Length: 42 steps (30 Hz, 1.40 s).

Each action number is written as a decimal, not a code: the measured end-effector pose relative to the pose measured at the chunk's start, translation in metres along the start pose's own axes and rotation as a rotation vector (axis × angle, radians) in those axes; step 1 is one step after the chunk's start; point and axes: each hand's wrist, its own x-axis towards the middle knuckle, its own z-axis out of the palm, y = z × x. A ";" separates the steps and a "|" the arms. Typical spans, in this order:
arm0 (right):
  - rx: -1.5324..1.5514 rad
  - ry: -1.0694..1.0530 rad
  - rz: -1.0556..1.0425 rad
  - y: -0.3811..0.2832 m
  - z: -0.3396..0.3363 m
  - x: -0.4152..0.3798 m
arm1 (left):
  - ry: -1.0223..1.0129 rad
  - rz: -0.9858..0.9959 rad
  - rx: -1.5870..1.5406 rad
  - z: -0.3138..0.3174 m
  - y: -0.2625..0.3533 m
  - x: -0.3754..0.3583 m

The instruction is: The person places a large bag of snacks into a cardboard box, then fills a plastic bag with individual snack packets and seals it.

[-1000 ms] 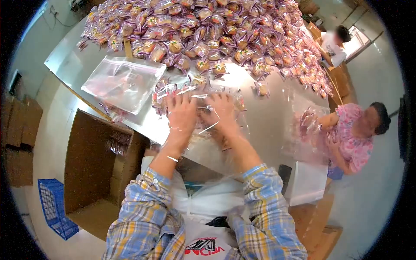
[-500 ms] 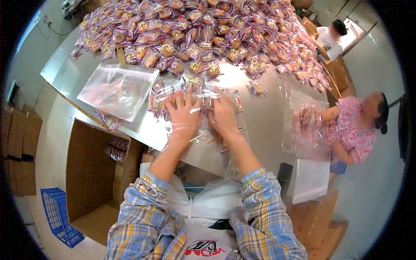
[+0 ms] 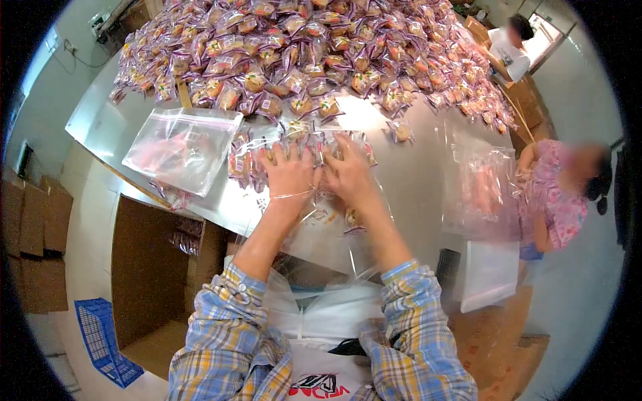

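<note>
My left hand (image 3: 291, 177) lies flat with its fingers spread, inside a large clear plastic bag (image 3: 317, 240). Close beside it my right hand (image 3: 352, 175) reaches into the same bag, its fingers stretched out. Under and around my fingertips is a row of small wrapped snack packets (image 3: 242, 160), seen through the shiny film. The near end of the bag drapes loosely over my forearms at the table edge. Beyond my hands, a large heap of identical packets (image 3: 294, 53) covers the far side of the metal table (image 3: 418, 180).
On the left lies a clear zip bag (image 3: 180, 150); another bag (image 3: 481, 184) is at right. A stack of plastic bags (image 3: 489, 274) sits at lower right. An open carton (image 3: 150, 274) and blue crate (image 3: 107, 341) stand lower left. Two co-workers (image 3: 558, 180) are at the right.
My hands stay in the bag, with the right hand's fingers slightly more spread. The co-worker in pink has drawn the hands back from the bag at right. The whole view has shifted slightly.
</note>
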 end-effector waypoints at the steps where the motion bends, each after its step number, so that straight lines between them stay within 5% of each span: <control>1: -0.047 -0.004 -0.016 -0.003 -0.007 0.002 | -0.025 -0.003 0.018 -0.003 0.003 0.003; 8: 0.043 0.048 0.062 0.014 0.001 -0.013 | 0.122 0.177 0.060 0.037 0.004 0.000; 12: 0.180 0.118 0.074 0.010 -0.006 -0.014 | -0.011 0.078 -0.030 0.011 0.015 0.000; 18: -0.133 0.074 0.107 0.003 0.018 -0.008 | 0.075 0.025 0.016 0.028 0.017 -0.005; 24: -0.093 0.015 0.150 -0.007 0.006 -0.007 | 0.094 0.016 0.025 0.031 0.019 -0.006; 30: 0.037 0.140 0.093 -0.043 -0.027 -0.050 | 0.221 0.211 -0.040 0.044 0.001 -0.032; 33: 0.016 0.002 0.172 -0.066 -0.047 -0.085 | 0.136 0.201 -0.099 0.027 0.012 -0.043; 38: 0.033 -0.071 0.366 -0.081 -0.057 -0.139 | 0.342 0.319 -0.422 -0.001 0.023 -0.083; 42: 0.091 -0.069 0.422 -0.066 -0.060 -0.161 | 0.066 0.315 -0.753 -0.029 0.034 -0.167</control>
